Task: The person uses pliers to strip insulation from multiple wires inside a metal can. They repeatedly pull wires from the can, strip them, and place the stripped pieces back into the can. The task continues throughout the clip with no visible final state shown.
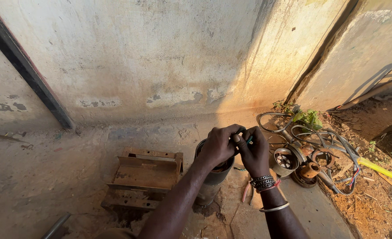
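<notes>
Left hand [218,145] and right hand [254,150] pinching green wire [249,140], above metal cylinder [211,183]

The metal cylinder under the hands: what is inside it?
The metal cylinder stands upright; its open top is mostly covered by the left hand and right hand, so the inside is hidden.

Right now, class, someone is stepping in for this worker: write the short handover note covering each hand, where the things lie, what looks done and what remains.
Left hand: closed, pinching at the top of the upright metal cylinder.
Right hand: closed on a thin green wire, meeting the left hand over the cylinder's open top.
Around: the cylinder stands on the concrete floor; rusty metal frame to its left; pliers on the floor under the right wrist; round rusty parts and loose cables on the right.
Done: the cylinder's top is open, wire in hand.
Left: wire work unfinished; how far along cannot be told.
</notes>
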